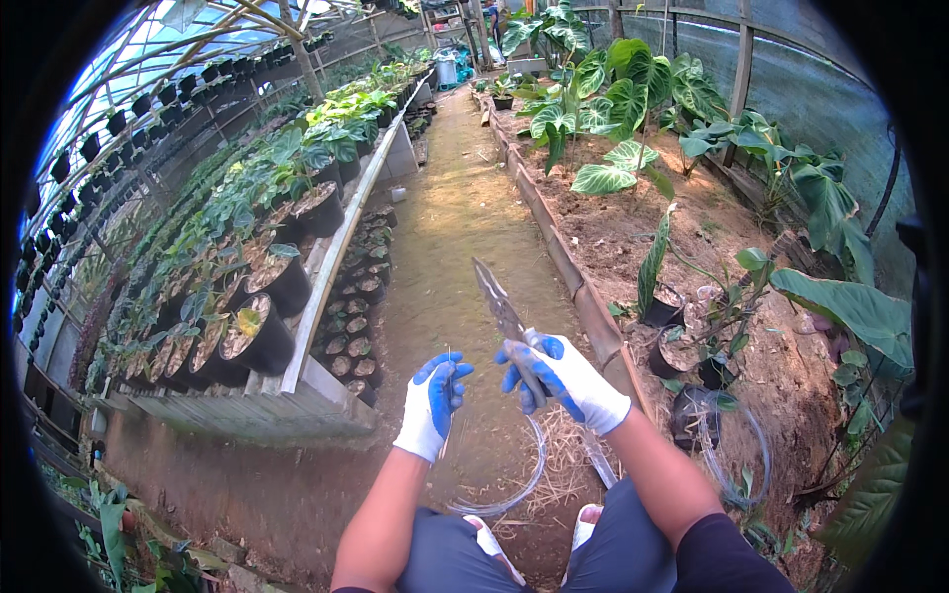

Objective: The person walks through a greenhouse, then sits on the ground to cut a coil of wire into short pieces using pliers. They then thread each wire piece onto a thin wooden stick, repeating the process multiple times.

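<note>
Greenhouse path (453, 198) runs to 12 o'clock; L hand (429, 403) pinches thin stick (447, 435), long axis 12-to-6, approx. 9 o'clock from R hand (571, 380), w/ fingers wrapped round shears (499, 303) pointing 11 o'clock.

1. Open air separates the blue-and-white gloved left hand (433, 403) from the right hand (561, 378).
2. Beyond the grey metal shears (501, 304), the brown earthen path (450, 208) lies open.
3. Black round plastic pots (265, 348) on the pale-edged tabletop (336, 259) block the left.
4. A low brown border (543, 222) bars the right.
</note>
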